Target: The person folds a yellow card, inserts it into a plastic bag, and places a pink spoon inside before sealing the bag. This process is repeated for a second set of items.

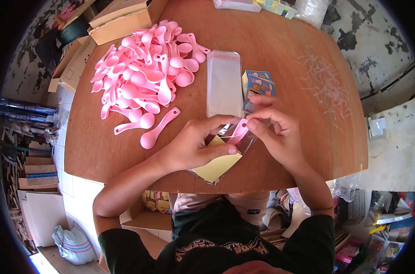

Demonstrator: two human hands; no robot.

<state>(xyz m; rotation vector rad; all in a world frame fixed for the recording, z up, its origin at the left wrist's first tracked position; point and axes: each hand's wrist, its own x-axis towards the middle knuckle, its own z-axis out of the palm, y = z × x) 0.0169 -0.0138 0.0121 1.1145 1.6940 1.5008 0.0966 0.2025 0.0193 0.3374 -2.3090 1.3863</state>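
Note:
Near the front edge of the brown table, my left hand point(196, 144) is closed on a clear plastic bag. A yellow card point(215, 166) and a pink spoon point(238, 132) show in the bag, the spoon's holed handle end pointing up. At the bag's upper right, my right hand point(276, 132) has its thumb and index finger pinched at the bag's opening. Just beyond my hands lie a stack of clear bags point(224, 82) and a stack of blue printed cards point(261, 86). A large heap of pink spoons point(145, 73) is at the left.
Thin clear strips point(328, 84) are scattered at the right of the table point(171, 176). A cardboard box point(123, 20) stands at the back left. Wrapped packs point(237, 4) and a plastic roll point(311, 11) sit at the back edge.

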